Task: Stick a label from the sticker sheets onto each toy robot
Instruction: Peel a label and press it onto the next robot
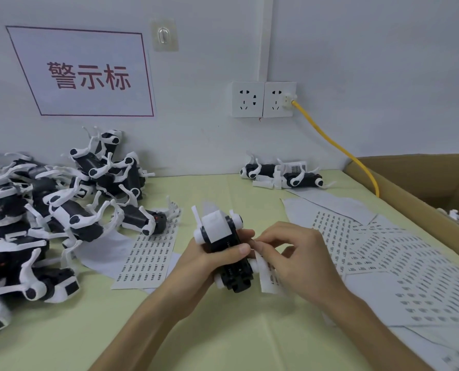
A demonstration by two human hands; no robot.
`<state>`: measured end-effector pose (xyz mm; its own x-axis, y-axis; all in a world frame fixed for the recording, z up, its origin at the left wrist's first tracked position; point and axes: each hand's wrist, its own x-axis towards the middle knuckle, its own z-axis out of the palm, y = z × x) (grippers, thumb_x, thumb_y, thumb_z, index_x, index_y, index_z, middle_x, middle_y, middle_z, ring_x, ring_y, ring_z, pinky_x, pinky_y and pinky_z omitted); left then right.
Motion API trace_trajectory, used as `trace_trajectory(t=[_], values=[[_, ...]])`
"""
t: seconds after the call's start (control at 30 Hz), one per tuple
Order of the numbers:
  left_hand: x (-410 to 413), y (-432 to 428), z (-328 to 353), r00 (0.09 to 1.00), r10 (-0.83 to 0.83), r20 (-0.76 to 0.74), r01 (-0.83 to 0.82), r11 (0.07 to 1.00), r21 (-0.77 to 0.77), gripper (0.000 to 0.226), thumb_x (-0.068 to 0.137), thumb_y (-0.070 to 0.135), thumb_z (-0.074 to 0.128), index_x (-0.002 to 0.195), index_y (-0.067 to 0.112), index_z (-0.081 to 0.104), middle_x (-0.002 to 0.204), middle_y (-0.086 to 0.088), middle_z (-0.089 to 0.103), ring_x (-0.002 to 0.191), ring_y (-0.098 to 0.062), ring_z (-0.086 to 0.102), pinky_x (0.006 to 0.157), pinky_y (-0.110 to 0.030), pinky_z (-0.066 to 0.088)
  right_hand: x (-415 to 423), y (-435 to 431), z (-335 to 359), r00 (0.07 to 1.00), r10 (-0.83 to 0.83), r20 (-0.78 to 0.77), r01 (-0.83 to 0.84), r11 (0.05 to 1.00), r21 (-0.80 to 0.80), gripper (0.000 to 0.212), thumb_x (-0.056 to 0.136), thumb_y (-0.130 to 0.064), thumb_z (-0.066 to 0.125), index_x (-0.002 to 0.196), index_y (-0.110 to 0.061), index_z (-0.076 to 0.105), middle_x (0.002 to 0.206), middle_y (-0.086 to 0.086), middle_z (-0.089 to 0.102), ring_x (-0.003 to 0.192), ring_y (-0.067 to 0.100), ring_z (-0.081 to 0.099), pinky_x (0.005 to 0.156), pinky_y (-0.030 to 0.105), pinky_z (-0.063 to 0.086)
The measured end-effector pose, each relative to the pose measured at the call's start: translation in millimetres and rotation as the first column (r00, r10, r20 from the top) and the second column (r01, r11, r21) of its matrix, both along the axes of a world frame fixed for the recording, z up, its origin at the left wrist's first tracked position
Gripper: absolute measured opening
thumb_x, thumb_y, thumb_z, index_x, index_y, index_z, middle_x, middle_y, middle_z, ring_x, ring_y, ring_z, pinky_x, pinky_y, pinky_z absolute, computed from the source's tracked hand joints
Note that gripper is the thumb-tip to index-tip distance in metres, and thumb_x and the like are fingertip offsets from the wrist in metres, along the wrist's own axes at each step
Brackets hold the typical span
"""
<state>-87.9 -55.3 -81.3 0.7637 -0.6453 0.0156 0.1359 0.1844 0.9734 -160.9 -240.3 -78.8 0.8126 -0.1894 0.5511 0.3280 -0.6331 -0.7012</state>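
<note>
Gripping toy robot (216,230), left hand (196,266) — right hand (303,253) pinches label (253,244) at its edge

1. plain pale wall (357,62) at the back, evenly lit.
2. on it at left, a white sign (86,73) with red border and red characters; clear adhesive hook (164,36) just beside.
3. lower down, two white sockets (263,99) side by side; yellow cable (338,148) plugged into the right one, trailing down rightward.
4. pale green table (223,330) below; brown cardboard box (410,180) at its right edge.
</note>
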Motion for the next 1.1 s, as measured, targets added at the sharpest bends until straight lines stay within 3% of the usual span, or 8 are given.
trace_trajectory(t=[0.17, 0.3, 0.37, 0.47, 0.63, 0.9, 0.97, 1.1], values=[[-1, 1, 1, 1.000, 0.019, -0.001, -0.019, 1.000, 0.012, 0.059, 0.079, 0.021, 0.080, 0.133, 0.005, 0.061, 0.126, -0.019, 0.070, 0.113, -0.034, 0.072, 0.105, -0.058, 0.052, -2, 1, 5, 0.996, 0.015, -0.089, -0.009, 0.998, 0.061, 0.019, 0.091, -0.011, 0.073, 0.078, -0.025, 0.077, 0.081, -0.016, 0.072, 0.080, 0.010, 0.070, 0.057, 0.033, 0.054], [0, 1, 2, 1.000, 0.012, 0.002, -0.012, 1.000, 0.009, 0.063, 0.076, 0.025, 0.085, 0.130, 0.003, 0.061, 0.119, -0.018, 0.073, 0.109, -0.032, 0.073, 0.097, -0.050, 0.059, -2, 0, 8, 0.986, 0.048, -0.163, -0.029, 0.992, 0.120, 0.021, 0.093, -0.009, 0.069, 0.079, -0.024, 0.077, 0.083, -0.012, 0.074, 0.082, 0.012, 0.070, 0.063, 0.042, 0.060], [-1, 1, 3, 1.000, 0.013, 0.006, -0.013, 1.000, 0.007, 0.059, 0.079, 0.022, 0.082, 0.130, 0.002, 0.061, 0.114, -0.017, 0.074, 0.105, -0.031, 0.075, 0.094, -0.044, 0.057, -2, 0, 8, 0.981, 0.070, -0.180, -0.043, 0.988, 0.148, 0.022, 0.094, -0.008, 0.068, 0.080, -0.022, 0.077, 0.082, -0.010, 0.075, 0.081, 0.012, 0.070, 0.058, 0.032, 0.059], [-1, 2, 6, 1.000, 0.001, 0.015, -0.001, 1.000, 0.009, 0.059, 0.082, 0.022, 0.078, 0.133, 0.001, 0.057, 0.107, -0.013, 0.076, 0.099, -0.029, 0.076, 0.095, -0.055, 0.045, -1, 0, 7, 0.976, 0.095, -0.195, -0.057, 0.980, 0.189, 0.020, 0.094, -0.007, 0.068, 0.082, -0.019, 0.078, 0.082, -0.008, 0.075, 0.081, 0.014, 0.071, 0.056, 0.023, 0.056], [-3, 4, 10, 0.998, -0.064, 0.027, 0.064, 0.998, 0.005, 0.050, 0.087, 0.017, 0.072, 0.131, -0.003, 0.057, 0.107, -0.013, 0.075, 0.101, -0.026, 0.074, 0.083, -0.031, 0.059, 0, 0, 6, 0.974, 0.081, -0.212, -0.050, 0.988, 0.147, 0.022, 0.095, -0.009, 0.067, 0.082, -0.022, 0.078, 0.080, -0.009, 0.075, 0.080, 0.012, 0.071, 0.063, 0.030, 0.058], [-2, 5, 14, 0.995, -0.067, 0.076, 0.062, 0.996, 0.072, 0.045, 0.087, 0.018, 0.074, 0.127, 0.007, 0.057, 0.103, -0.015, 0.073, 0.095, -0.038, 0.074, 0.089, -0.052, 0.058, 0, 6, 1, 0.977, 0.044, -0.210, -0.029, 0.997, 0.077, 0.021, 0.099, -0.013, 0.062, 0.081, -0.022, 0.068, 0.071, -0.017, 0.067, 0.066, -0.001, 0.062, 0.061, 0.013, 0.044], [-2, 6, 15, 0.995, -0.061, 0.082, 0.052, 0.993, 0.106, 0.045, 0.086, 0.020, 0.075, 0.125, 0.008, 0.058, 0.102, -0.016, 0.072, 0.093, -0.037, 0.074, 0.089, -0.057, 0.057, 1, 8, -1, 0.980, 0.024, -0.198, 0.000, 0.993, 0.120, 0.020, 0.100, -0.011, 0.060, 0.082, -0.019, 0.066, 0.072, -0.012, 0.070, 0.068, 0.001, 0.066, 0.065, 0.015, 0.049], [-3, 6, 17, 0.998, -0.041, 0.041, 0.036, 0.993, 0.108, 0.039, 0.084, 0.023, 0.076, 0.119, 0.012, 0.066, 0.100, -0.014, 0.073, 0.087, -0.033, 0.074, 0.074, -0.041, 0.060, 2, 6, -1, 0.995, -0.060, -0.081, 0.072, 0.985, 0.156, 0.017, 0.099, -0.010, 0.062, 0.084, -0.017, 0.066, 0.070, -0.004, 0.070, 0.065, 0.010, 0.068, 0.067, 0.025, 0.056]])
